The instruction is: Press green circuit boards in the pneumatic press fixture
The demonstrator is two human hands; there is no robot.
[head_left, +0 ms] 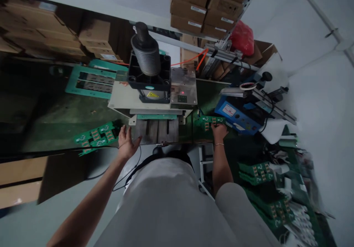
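My left hand [127,143], its fingers spread and nothing in it, is at the front left corner of a bench press [181,81]. Just left of that hand lie green circuit boards [96,135] with copper-coloured patches, jutting over the bench's front edge. My right hand [220,131] has its fingers closed on the near edge of another green circuit board [206,120], right of the press. Those fingers hide part of the board. Between my hands is the press's grey slotted base plate [157,130], under a teal strip [156,117].
A blue machine [238,114] with a tape roll [248,86] on top stands to the right. More circuit boards [258,173] lie on the right-hand bench. Teal frames [73,81] rest at the back left. Cardboard boxes [95,34] fill the shelf behind.
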